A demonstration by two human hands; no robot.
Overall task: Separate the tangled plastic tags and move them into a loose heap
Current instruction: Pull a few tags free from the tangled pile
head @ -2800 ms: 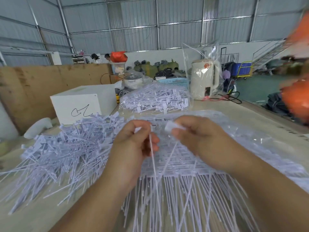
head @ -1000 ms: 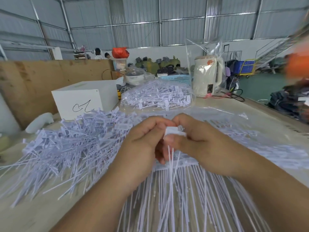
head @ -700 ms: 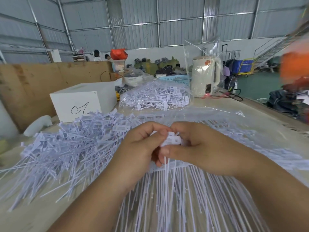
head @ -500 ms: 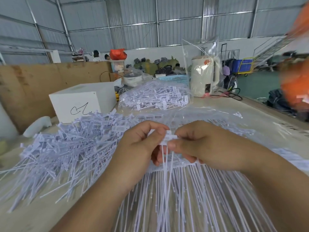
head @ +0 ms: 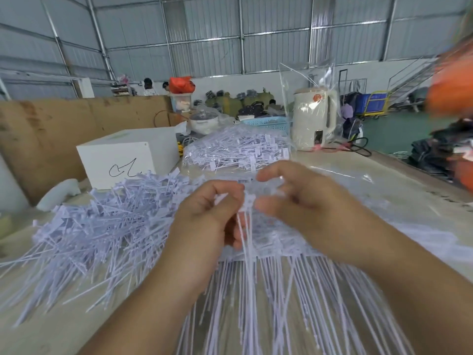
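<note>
A small bunch of white plastic tags [head: 247,228] hangs in the middle, its thin tails trailing down toward me. My left hand [head: 207,224] pinches the heads of this bunch between thumb and forefinger. My right hand [head: 302,208] is just right of the bunch with its fingers spread and loosely bent; its thumb and forefinger stand apart near the tag heads. Under both hands lies a flat layer of joined tags [head: 281,290] partly inside clear plastic. A loose heap of separated tags [head: 102,226] spreads to the left on the table.
A white box [head: 128,160] with a black scribble stands behind the heap. A clear bag of tags [head: 235,152] lies at the back centre, a cream kettle [head: 313,121] in plastic beside it. Cardboard sheets [head: 51,131] line the left. A blurred orange shape [head: 453,85] is at the right.
My right hand has let go of the tag heads and opened, drawing slightly right. My left hand keeps its pinch on the bunch.
</note>
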